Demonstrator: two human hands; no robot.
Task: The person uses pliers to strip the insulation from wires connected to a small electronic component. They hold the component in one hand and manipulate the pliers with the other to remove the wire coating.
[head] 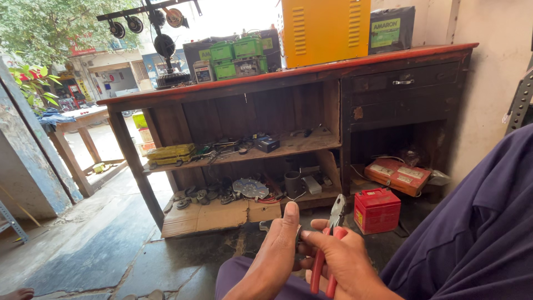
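My right hand grips a pair of pliers by their red handles, with the metal jaws pointing up. My left hand is right beside it, thumb raised, fingers curled against the right hand; a small item may be pinched there, but it is hidden. Both hands hover above my lap, over purple trousers. My purple sleeve fills the lower right.
A dark wooden workbench with a red top edge stands ahead, its shelves cluttered with tools and parts. A small red battery sits on the floor, flat cardboard to its left. A yellow metal box and green boxes rest on top.
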